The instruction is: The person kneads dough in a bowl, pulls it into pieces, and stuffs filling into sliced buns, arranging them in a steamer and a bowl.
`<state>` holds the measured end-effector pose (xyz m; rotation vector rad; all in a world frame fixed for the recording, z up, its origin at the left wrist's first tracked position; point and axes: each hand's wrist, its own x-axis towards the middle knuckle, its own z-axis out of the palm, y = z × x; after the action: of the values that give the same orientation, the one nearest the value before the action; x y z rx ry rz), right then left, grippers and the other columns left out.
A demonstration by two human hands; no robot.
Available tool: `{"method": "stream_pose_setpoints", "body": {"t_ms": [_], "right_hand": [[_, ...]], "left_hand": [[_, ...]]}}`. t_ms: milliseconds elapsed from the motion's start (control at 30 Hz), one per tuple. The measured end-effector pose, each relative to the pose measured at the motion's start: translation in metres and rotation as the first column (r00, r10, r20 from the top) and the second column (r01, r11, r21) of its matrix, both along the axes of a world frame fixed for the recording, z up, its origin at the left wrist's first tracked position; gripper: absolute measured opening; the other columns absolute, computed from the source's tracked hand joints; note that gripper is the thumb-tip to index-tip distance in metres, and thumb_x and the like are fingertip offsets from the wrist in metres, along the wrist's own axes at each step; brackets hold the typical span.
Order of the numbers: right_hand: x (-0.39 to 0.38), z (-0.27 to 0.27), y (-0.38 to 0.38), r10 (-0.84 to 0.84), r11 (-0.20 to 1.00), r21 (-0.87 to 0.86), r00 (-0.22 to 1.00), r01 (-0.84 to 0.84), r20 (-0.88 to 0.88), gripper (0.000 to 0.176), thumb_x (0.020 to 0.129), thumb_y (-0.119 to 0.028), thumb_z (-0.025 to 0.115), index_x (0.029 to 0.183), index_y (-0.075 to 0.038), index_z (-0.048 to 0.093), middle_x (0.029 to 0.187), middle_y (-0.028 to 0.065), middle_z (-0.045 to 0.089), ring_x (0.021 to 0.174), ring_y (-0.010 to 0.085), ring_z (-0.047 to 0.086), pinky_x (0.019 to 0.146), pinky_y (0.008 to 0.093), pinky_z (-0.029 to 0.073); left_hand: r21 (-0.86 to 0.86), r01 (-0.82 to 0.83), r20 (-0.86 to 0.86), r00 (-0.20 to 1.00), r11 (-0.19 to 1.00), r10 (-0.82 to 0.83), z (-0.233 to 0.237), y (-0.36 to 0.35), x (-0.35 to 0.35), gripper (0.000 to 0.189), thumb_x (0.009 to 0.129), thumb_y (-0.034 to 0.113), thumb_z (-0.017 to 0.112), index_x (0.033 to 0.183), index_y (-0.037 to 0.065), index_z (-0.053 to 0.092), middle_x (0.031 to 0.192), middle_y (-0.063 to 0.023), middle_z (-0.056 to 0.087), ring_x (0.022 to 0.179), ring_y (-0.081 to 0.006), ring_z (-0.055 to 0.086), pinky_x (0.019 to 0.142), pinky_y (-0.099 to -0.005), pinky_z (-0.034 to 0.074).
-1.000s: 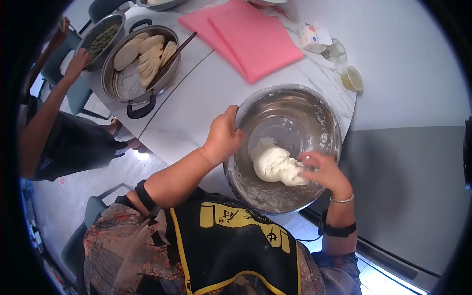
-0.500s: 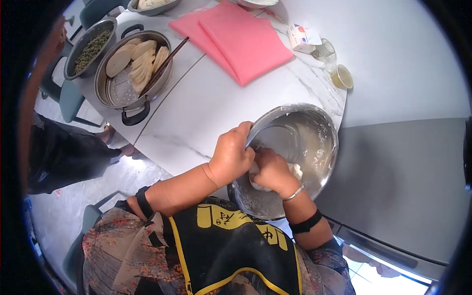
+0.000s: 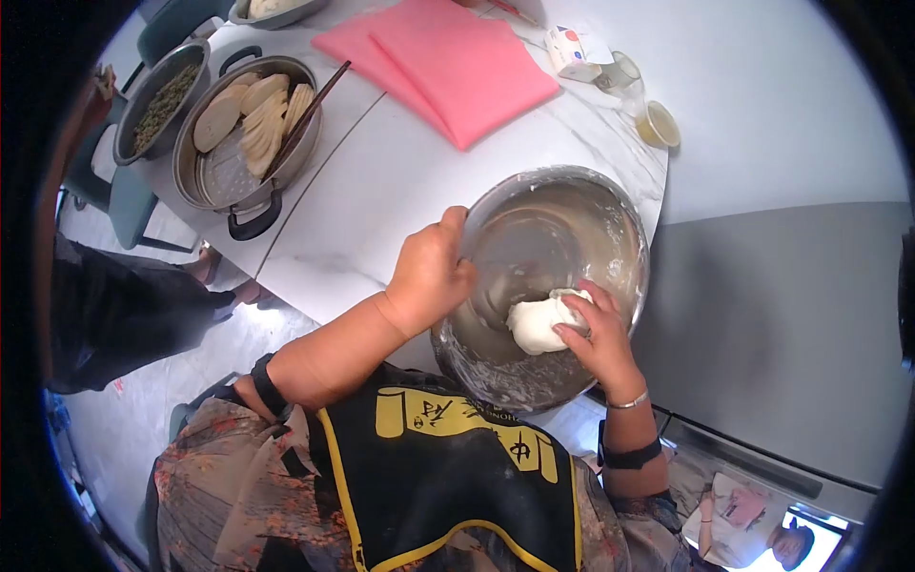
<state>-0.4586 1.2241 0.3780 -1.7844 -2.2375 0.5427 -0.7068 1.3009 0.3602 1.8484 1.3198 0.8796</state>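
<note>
A large metal bowl (image 3: 610, 224), its inner wall streaked with white residue, is tilted at the table's front edge. My left hand (image 3: 429, 272) grips its left rim, thumb over the edge. Low inside the bowl lies a smooth white lump of dough (image 3: 538, 324). My right hand (image 3: 596, 338) has its fingers wrapped round the right side of the dough.
On the white table (image 3: 353, 191) are a pink cloth (image 3: 457, 71), a steamer pot (image 3: 191, 172) with pale slices and chopsticks, a bowl of chopped greens (image 3: 167, 105), a carton (image 3: 570, 52) and cups (image 3: 658, 124). A person (image 3: 133, 305) stands left.
My right hand has moved right and now holds the dough from its right side, leaving more of the lump visible. The bowl sits slightly higher in view, and my left hand has shifted left.
</note>
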Motion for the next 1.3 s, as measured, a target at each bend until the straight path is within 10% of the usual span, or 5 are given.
{"method": "stream_pose_setpoints", "body": {"t_ms": [400,533,800,1067,1300], "right_hand": [[-0.003,-0.05,0.011,-0.141,0.978,-0.179,0.968,0.104,-0.208,0.054,0.051,-0.014,0.072,0.102,-0.009,0.056,0.101,0.0113,0.057,0.097,0.029,0.052,0.081,0.0394,0.042],[0.03,-0.062,0.019,-0.64,0.75,-0.55,0.192,0.367,-0.744,0.042,0.063,0.004,0.059,0.104,0.004,0.051,0.095,0.0117,0.059,0.088,0.0222,0.057,0.077,0.0308,0.046],[0.001,0.027,0.013,-0.248,0.714,-0.439,-0.389,0.545,-0.887,0.053,0.072,-0.013,0.053,0.121,-0.001,0.038,0.12,0.0134,0.045,0.112,0.0304,0.042,0.095,0.0483,0.032],[-0.04,0.062,0.0,-0.052,0.841,-0.118,-0.139,0.528,-0.989,0.056,0.075,-0.02,0.051,0.125,-0.002,0.033,0.125,0.0149,0.04,0.116,0.0316,0.037,0.098,0.0509,0.027],[-0.117,0.072,0.015,-0.077,0.964,-0.08,-0.022,0.253,-0.997,0.054,0.072,-0.012,0.052,0.123,-0.002,0.036,0.121,0.0167,0.043,0.113,0.0305,0.042,0.096,0.0446,0.031]], "left_hand": [[-0.055,-0.01,0.034,0.999,0.998,0.012,-0.007,0.004,-0.004,0.036,0.06,-0.001,0.05,0.095,-0.006,0.043,0.065,-0.0248,0.053,0.065,-0.041,0.053,0.06,-0.0445,0.043],[-0.103,-0.007,-0.012,1.0,0.995,0.006,-0.011,0.013,-0.012,0.03,0.06,0.0,0.049,0.088,-0.006,0.043,0.065,-0.0255,0.053,0.064,-0.0413,0.053,0.061,-0.0448,0.043],[-0.129,-0.059,-0.029,0.998,0.99,0.056,-0.044,0.017,-0.019,0.03,0.061,0.001,0.051,0.089,-0.006,0.043,0.068,-0.0257,0.054,0.066,-0.0405,0.053,0.061,-0.0445,0.043],[0.164,0.053,0.17,0.982,0.985,-0.081,-0.006,0.024,-0.03,0.066,0.073,0.023,0.059,0.126,-0.001,0.028,0.123,-0.0227,0.037,0.113,-0.0344,0.037,0.094,-0.0387,0.032],[-0.174,0.867,0.946,0.015,0.467,0.325,0.034,-0.008,-0.022,0.069,0.083,0.057,0.03,0.13,0.007,0.024,0.13,-0.011,0.032,0.121,-0.0221,0.031,0.094,-0.0385,0.033]]}}
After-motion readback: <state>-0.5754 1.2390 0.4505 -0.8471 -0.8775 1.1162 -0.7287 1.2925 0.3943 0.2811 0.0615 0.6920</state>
